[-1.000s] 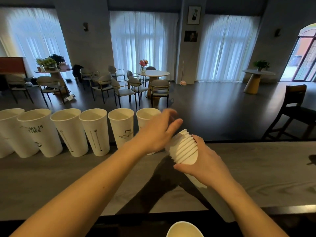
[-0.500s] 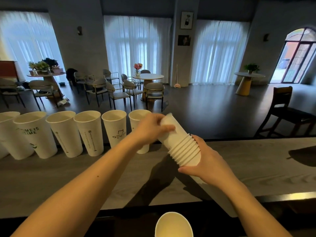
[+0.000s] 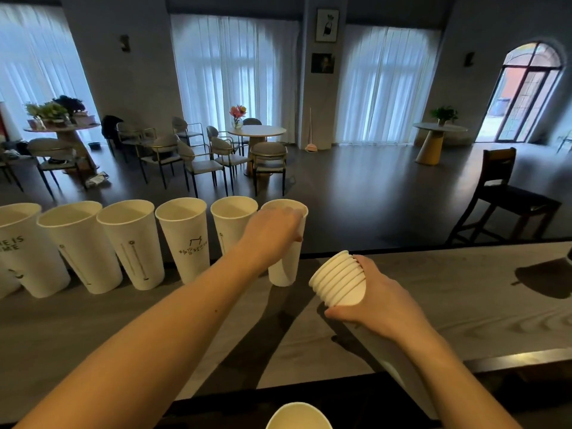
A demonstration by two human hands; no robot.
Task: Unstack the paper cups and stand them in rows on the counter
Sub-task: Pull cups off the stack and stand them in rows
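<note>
A row of several white paper cups (image 3: pixel 185 239) stands upright along the far edge of the grey counter (image 3: pixel 448 308). My left hand (image 3: pixel 272 232) grips the upper part of the rightmost cup (image 3: pixel 283 274), which stands on the counter at the row's right end, its rim partly hidden by my fingers. My right hand (image 3: pixel 382 308) holds the remaining stack of nested cups (image 3: pixel 339 281) just right of that cup, tilted with the rims pointing up and to the left. The stack's lower end is hidden behind my hand.
Another white cup's rim (image 3: pixel 298 416) shows at the bottom edge, below the counter's near edge. Bare counter stretches to the right of the stack. Beyond the counter are a dark wooden chair (image 3: pixel 507 196), tables and chairs on a dark floor.
My left hand pulled the top cup off the stack, carried it left and set it upright at the right end of the row. The right hand lowered the stack slightly.
</note>
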